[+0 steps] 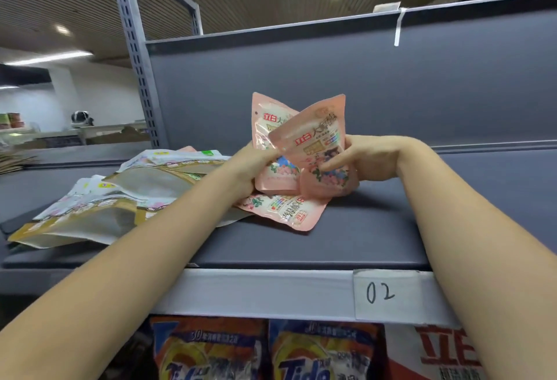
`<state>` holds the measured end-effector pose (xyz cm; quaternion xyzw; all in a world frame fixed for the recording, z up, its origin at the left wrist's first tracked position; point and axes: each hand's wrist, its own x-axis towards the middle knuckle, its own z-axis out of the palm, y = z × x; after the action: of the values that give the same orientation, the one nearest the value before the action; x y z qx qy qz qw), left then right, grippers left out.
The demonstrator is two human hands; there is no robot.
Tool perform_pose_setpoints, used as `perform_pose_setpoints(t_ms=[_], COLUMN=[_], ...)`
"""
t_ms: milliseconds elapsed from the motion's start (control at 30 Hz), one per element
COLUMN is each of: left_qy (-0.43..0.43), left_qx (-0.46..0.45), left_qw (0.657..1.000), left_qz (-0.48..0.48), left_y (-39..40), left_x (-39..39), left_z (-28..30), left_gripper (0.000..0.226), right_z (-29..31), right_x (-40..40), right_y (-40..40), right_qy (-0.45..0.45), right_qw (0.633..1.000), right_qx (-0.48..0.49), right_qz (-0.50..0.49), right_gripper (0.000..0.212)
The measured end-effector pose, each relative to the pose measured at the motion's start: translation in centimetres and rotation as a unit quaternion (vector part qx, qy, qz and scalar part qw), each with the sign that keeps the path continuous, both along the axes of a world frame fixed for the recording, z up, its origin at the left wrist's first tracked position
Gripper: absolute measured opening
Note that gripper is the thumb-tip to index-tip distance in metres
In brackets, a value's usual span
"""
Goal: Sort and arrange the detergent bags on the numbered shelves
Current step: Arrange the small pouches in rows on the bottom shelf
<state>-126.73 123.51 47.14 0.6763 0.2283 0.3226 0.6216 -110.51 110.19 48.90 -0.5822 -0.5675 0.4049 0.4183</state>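
Pink plastic detergent pouches with red lettering and flower prints stand upright in the middle of the dark grey shelf board (pixel 376 229). The left hand (pixel 251 168) curls its fingers round the left edge of the rear pink pouch (pixel 268 126), and the right hand (pixel 366 158) pinches the front pink pouch (pixel 319 144), which tilts to the right and overlaps the rear one. Both pouches rest their bottoms on the shelf. Just in front of them a third pink pouch (pixel 283 208) lies flat, partly under the left hand. To the left, a loose pile of white and gold flat detergent bags (pixel 120 198) spreads over the same board, under the left forearm. On the light grey front strip of the shelf, near right, a white paper label (pixel 385 293) reads 02. Below the strip, orange and blue Tide bags (pixel 319 352) stand side by side, and a white bag with red lettering (pixel 422 355) is at their right.
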Motion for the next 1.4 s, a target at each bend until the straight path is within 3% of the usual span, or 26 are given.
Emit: perform_pose_setpoints(t_ms=[100, 233, 333, 667, 867, 1033, 1167, 1233, 1400], left_qy=[-0.032, -0.053, -0.061, -0.181, -0.183, -0.175, -0.137, -0.123, -0.067], left_qx=[-0.001, 0.004, 0.02, 0.053, 0.027, -0.016, -0.044, -0.075, -0.168], left_qw=[0.999, 0.998, 0.997, 0.982, 0.981, 0.98, 0.984, 0.982, 0.976], left_qz=[0.012, 0.035, 0.035, -0.029, -0.055, -0.089, -0.105, -0.12, -0.122], left_y=[-0.1, -0.2, -1.0, -6.4, -14.5, -19.6, -22.0, -22.8, -23.8], left_x=[0.4, 0.1, -0.6, -5.7, -8.0, -10.2, -11.6, -12.1, -12.9], left_z=[-0.4, -0.2, 0.1, 1.3, -2.6, -6.9, -11.9, -14.8, -23.1], left_gripper=[0.025, 0.021, 0.009, 0.015, 0.027, 0.031, 0.028, 0.032, 0.029], right_z=[-0.1, -0.3, -0.2, 1.3, -2.5, -6.9, -11.7, -14.7, -22.8], right_x=[0.6, 1.3, 0.7, -2.6, -6.0, -8.7, -10.6, -11.4, -13.0], right_y=[-0.5, 0.2, 0.1, -7.0, -14.1, -20.4, -24.6, -25.9, -27.8], right_qy=[-0.026, -0.031, -0.002, 0.06, 0.177, 0.255, 0.241, 0.242, 0.275], right_qw=[0.999, 0.993, 0.986, 0.957, 0.92, 0.9, 0.898, 0.893, 0.889], right_qx=[-0.031, 0.005, 0.036, 0.171, 0.241, 0.238, 0.206, 0.191, 0.113], right_qz=[0.021, -0.116, -0.16, -0.228, -0.252, -0.262, -0.304, -0.329, -0.349], right_gripper=[0.043, 0.021, 0.012, 0.034, 0.027, 0.02, 0.054, 0.06, 0.032])
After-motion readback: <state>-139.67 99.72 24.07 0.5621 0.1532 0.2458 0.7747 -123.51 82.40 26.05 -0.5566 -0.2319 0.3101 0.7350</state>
